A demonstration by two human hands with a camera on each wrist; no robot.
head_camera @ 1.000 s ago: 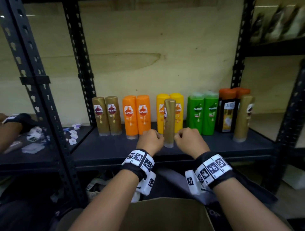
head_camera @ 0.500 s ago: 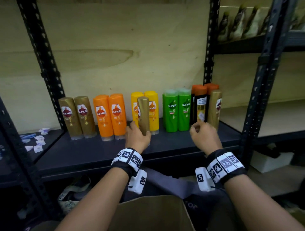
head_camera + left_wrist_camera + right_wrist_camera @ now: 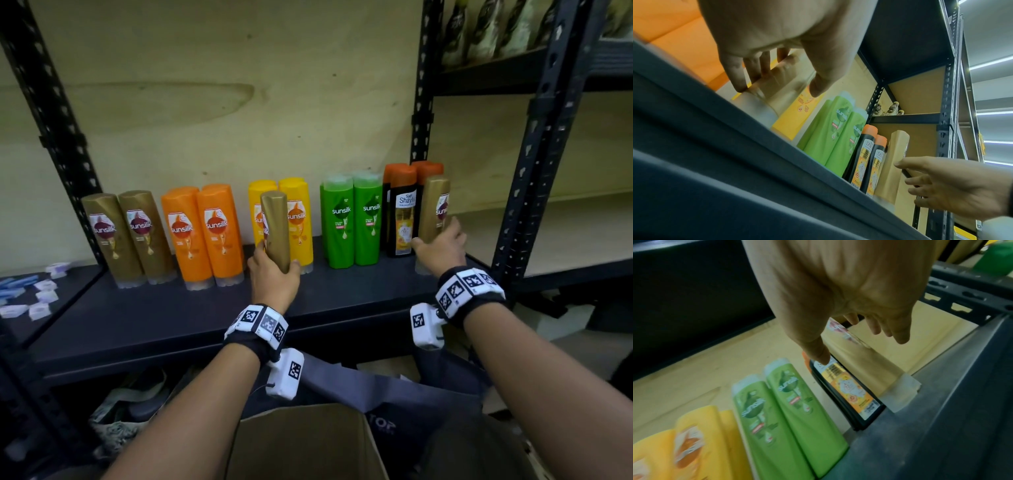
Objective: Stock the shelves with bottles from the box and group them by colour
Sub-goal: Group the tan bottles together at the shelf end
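On the dark shelf (image 3: 154,318) bottles stand in pairs: gold (image 3: 128,236), orange (image 3: 202,233), yellow (image 3: 298,219), green (image 3: 352,219) and black with orange caps (image 3: 402,219). My left hand (image 3: 275,260) grips the lower part of a gold bottle (image 3: 274,219) standing upright in front of the yellow pair; the same grip (image 3: 777,87) shows in the left wrist view. Another gold bottle (image 3: 433,205) stands at the far right beside the black ones. My right hand (image 3: 436,236) reaches around it with thumb and fingers spread (image 3: 861,350), not closed on it. The cardboard box (image 3: 301,442) is below me.
Black perforated uprights (image 3: 534,154) frame the bay on both sides. Small white packets (image 3: 34,298) lie on the neighbouring shelf at left. Dark bottles (image 3: 496,31) fill an upper shelf at right. A grey bag (image 3: 394,394) lies under the shelf by the box.
My right hand left the centre gold bottle and moved right to the gold bottle at the end. The left hand kept its hold on the centre bottle.
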